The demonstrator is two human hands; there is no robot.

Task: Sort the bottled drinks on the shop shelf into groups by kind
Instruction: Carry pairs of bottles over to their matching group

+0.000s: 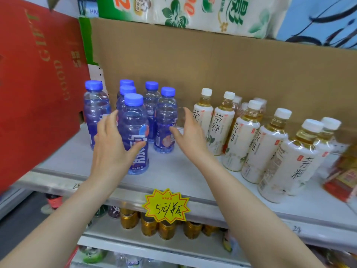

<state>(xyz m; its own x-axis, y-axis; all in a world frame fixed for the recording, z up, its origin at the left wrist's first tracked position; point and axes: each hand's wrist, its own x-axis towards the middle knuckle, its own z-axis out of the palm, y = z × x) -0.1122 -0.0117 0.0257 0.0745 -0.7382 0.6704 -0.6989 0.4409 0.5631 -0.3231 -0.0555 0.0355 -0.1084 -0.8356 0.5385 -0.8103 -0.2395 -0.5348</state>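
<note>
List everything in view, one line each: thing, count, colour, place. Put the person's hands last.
Blue-capped bottles: six, clear blue, clustered on the shelf's left.
Tea bottles: at least eight, white labels, amber liquid, white caps, in rows on the right.
Shelf: one, pale grey, carrying both groups.
Gift box: one, red, far left.
Cardboard sheet: one, brown, behind the bottles.
Price tag: one, yellow starburst, on the shelf's front edge.
Cans: several, gold, shelf below.
Packets: red and orange, blurred, far right.
Left hand: open, spread at the front blue bottle.
Right hand: open, beside the rightmost blue bottle.
</note>
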